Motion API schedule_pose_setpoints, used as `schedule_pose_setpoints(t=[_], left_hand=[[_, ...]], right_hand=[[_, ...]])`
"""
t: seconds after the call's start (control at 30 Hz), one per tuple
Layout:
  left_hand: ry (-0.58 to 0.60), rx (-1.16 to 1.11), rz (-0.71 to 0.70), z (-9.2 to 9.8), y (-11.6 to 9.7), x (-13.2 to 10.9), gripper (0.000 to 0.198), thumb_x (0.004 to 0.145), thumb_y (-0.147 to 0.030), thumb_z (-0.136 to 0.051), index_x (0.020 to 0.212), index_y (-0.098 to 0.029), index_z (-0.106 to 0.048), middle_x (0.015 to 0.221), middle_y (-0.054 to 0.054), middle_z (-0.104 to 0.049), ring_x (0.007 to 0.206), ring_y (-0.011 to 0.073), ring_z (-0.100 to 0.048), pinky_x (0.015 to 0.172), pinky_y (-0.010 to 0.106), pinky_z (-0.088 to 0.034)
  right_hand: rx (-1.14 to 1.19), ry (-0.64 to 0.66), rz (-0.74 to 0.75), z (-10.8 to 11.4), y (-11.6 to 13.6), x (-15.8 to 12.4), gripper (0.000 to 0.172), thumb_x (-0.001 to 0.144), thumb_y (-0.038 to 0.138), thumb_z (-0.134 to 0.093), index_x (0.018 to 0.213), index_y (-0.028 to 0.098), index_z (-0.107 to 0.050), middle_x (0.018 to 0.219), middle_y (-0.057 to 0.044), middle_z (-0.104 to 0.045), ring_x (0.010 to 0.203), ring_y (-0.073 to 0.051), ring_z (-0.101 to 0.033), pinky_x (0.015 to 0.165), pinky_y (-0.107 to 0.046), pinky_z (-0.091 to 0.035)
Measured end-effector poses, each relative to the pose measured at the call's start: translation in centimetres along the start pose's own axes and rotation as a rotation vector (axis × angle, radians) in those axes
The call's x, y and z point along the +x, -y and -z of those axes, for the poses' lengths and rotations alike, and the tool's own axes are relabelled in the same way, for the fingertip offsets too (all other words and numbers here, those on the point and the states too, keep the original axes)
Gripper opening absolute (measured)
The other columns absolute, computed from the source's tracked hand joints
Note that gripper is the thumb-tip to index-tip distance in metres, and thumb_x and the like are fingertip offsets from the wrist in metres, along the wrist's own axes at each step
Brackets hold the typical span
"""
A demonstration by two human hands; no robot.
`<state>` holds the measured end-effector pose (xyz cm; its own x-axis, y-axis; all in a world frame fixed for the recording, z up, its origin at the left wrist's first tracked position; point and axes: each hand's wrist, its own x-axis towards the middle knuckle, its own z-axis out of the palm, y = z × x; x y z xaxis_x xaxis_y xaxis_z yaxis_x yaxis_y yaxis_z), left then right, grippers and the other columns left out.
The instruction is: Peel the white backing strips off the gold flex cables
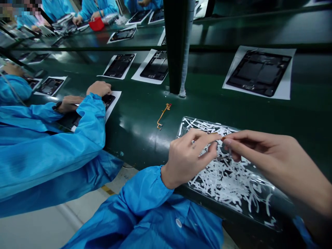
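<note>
My left hand (190, 155) and my right hand (269, 152) meet fingertip to fingertip above a clear plastic tray (181, 129). Both pinch a small orange flex cable (223, 138), mostly hidden by the fingers. A pale strip (229, 152) hangs just under my right fingertips; whether it is attached to the cable I cannot tell. Many loose white paper-like strips (223, 183) lie scattered in the tray below. Another orange flex cable (163, 116), long and bent, rests on the green work surface (140, 138) beyond my left hand.
A dark green post (176, 48) rises from the surface ahead. A black device panel on white paper (259, 72) lies at the right, with several more towards the left. At left, a co-worker's blue sleeve (92, 117) reaches over another panel. A red container (96, 24) stands far back.
</note>
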<state>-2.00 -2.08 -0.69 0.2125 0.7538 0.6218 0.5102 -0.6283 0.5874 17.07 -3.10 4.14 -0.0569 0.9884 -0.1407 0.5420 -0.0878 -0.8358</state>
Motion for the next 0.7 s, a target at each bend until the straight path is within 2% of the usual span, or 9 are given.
schedule_pose_setpoints(t=[0.07,0.2,0.43,0.7], left_hand=[[-0.014,0.08,-0.079,-0.29,-0.01,-0.29,0.012,0.095,-0.021,-0.065,0.105,-0.022,-0.071,0.091,-0.001,-0.07,0.076,0.0093,-0.067,0.066,0.023,-0.054],[-0.049,0.114,-0.053,-0.53,0.06,-0.39,0.007,0.094,-0.021,-0.068,0.1,-0.02,-0.072,0.088,-0.001,-0.07,0.076,0.0091,-0.068,0.066,0.023,-0.053],[-0.032,0.143,-0.06,-0.38,0.12,-0.27,0.005,0.092,-0.02,-0.067,0.093,-0.02,-0.072,0.083,-0.002,-0.07,0.074,0.0098,-0.067,0.065,0.024,-0.052],[-0.033,0.161,-0.056,-0.46,0.15,-0.15,0.005,0.088,-0.017,-0.064,0.088,-0.019,-0.068,0.084,-0.001,-0.069,0.074,0.0103,-0.066,0.063,0.024,-0.051]], right_hand=[[0.009,0.004,0.012,-0.05,0.01,-0.07,0.036,0.084,0.06,-0.067,0.089,0.026,-0.079,0.067,-0.004,-0.069,0.058,-0.018,-0.063,0.051,-0.028,-0.049],[0.012,0.005,0.034,-0.33,0.01,-0.28,0.036,0.084,0.06,-0.067,0.091,0.027,-0.08,0.067,-0.003,-0.07,0.058,-0.018,-0.063,0.051,-0.028,-0.049],[0.009,-0.009,0.059,-0.71,0.06,-0.43,0.032,0.084,0.057,-0.068,0.09,0.028,-0.08,0.065,-0.001,-0.069,0.055,-0.016,-0.061,0.049,-0.026,-0.047],[0.004,0.044,0.063,-0.72,-0.01,-0.51,0.033,0.086,0.059,-0.066,0.092,0.029,-0.079,0.069,0.0,-0.071,0.057,-0.017,-0.062,0.049,-0.027,-0.048]])
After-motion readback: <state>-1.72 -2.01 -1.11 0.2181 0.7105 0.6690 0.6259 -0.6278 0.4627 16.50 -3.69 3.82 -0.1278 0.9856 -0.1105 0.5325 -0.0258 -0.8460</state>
